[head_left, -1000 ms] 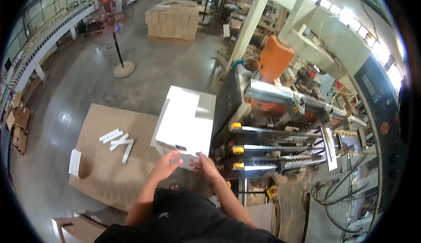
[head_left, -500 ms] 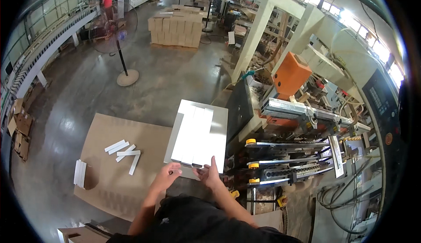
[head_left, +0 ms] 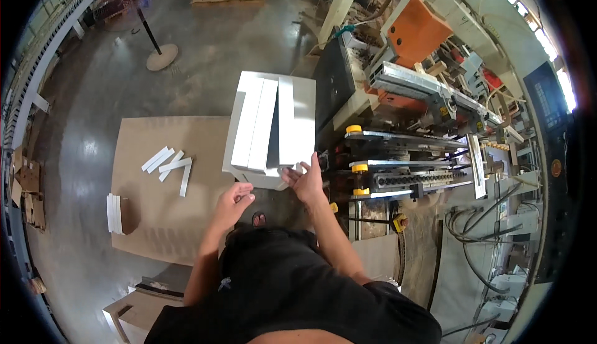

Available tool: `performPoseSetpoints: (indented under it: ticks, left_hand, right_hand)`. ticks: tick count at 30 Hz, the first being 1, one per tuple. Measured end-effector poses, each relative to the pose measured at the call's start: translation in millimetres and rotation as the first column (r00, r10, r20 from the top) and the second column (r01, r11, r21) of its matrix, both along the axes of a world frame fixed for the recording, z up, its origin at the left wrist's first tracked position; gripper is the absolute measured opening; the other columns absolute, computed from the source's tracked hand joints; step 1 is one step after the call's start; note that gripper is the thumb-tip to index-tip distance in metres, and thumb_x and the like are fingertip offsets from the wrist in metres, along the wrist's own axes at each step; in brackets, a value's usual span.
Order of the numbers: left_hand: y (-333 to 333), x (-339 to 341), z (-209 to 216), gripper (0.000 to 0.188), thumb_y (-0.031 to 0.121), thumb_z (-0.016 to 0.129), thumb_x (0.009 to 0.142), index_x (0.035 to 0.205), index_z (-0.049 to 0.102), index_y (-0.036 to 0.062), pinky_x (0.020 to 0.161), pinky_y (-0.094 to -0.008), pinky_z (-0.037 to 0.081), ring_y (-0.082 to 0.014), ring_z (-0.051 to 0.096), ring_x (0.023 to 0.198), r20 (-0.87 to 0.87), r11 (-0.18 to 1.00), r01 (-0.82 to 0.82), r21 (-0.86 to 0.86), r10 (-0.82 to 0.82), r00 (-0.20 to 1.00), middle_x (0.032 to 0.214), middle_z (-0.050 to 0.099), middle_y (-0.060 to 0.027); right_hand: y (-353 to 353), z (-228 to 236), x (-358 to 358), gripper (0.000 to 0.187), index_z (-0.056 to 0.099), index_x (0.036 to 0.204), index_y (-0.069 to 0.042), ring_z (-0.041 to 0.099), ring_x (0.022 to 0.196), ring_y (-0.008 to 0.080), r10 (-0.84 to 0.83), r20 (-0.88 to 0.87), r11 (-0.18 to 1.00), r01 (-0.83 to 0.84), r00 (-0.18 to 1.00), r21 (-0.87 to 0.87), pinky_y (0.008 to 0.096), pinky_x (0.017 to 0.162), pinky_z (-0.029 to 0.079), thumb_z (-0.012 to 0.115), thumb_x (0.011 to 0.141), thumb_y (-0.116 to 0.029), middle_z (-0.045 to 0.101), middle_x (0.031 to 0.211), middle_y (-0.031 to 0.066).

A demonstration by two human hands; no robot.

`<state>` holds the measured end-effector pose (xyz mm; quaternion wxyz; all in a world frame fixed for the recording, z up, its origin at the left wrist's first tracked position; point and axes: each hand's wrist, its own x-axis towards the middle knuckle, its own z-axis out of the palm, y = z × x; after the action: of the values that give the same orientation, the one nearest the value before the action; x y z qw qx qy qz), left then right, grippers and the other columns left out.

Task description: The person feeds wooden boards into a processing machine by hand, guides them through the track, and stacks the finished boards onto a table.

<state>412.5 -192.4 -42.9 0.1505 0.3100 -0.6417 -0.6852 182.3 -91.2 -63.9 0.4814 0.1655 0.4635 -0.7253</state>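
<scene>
Two long white strips (head_left: 254,123) lie side by side on a white panel-topped stack (head_left: 305,114) in front of me. A third white strip (head_left: 286,120) lies to their right, slightly angled, with a wedge-shaped dark gap between. At its near end is my right hand (head_left: 307,185), thumb raised and fingers apart; the fingertips seem to touch the strip's end. My left hand (head_left: 234,205) hovers just short of the stack's near left corner. Its fingers are loosely bent, thumb apart, with nothing in them.
A brown board (head_left: 205,213) on the floor to the left carries several short white strips (head_left: 171,164) and a small upright bundle (head_left: 114,213). At right stands a machine with rails (head_left: 423,182) and an orange housing (head_left: 416,30). A fan base (head_left: 161,57) stands farther off.
The right-hand long strip has turned away from the other two, opening a gap. Both hands stay near the stack's near edge. My view has tilted downward.
</scene>
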Motion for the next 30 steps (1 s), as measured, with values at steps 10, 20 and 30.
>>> performPoseSetpoints:
  ticks: [10, 20, 30]
  left_hand:
    - [1.9, 14.5, 1.1, 0.037, 0.018, 0.064, 0.094, 0.125, 0.058, -0.0014, 0.097, -0.0336, 0.045, -0.0219, 0.061, 0.114, 0.018, 1.000, -0.022, 0.016, 0.022, 1.000, 0.123, 0.064, -0.0135]
    - [1.6, 13.1, -4.0, 0.038, 0.019, 0.064, 0.094, 0.124, 0.057, -0.0032, 0.097, -0.0332, 0.046, -0.0220, 0.062, 0.114, 0.014, 1.000, 0.028, 0.006, -0.028, 0.999, 0.123, 0.065, -0.0141]
    - [1.9, 19.9, 0.4, 0.038, 0.015, 0.064, 0.094, 0.127, 0.055, -0.0027, 0.101, -0.0334, 0.044, -0.0228, 0.060, 0.117, 0.033, 0.999, 0.002, 0.045, -0.004, 0.999, 0.125, 0.063, -0.0154]
  right_hand:
    - [14.9, -23.5, 14.2, 0.074, 0.030, 0.146, 0.009, 0.057, 0.112, 0.0221, 0.308, -0.676, 0.939, -0.098, 0.670, 0.331, 0.0330, 0.096, 0.044, 0.067, 0.088, -0.017, 0.055, 0.127, 0.0168]
    - [-0.3, -34.3, 22.9, 0.079, 0.050, 0.131, -0.001, 0.038, 0.132, 0.0359, 0.745, -0.666, 0.636, 0.330, -0.030, 0.697, 0.0589, 0.101, 0.030, 0.085, 0.069, -0.035, 0.047, 0.135, 0.0194]
    - [0.3, -41.2, 3.8, 0.070, 0.057, 0.123, -0.002, 0.039, 0.132, 0.0328, 0.795, -0.604, 0.579, 0.367, -0.055, 0.728, 0.0576, 0.108, 0.027, 0.085, 0.068, -0.034, 0.050, 0.134, 0.0129]
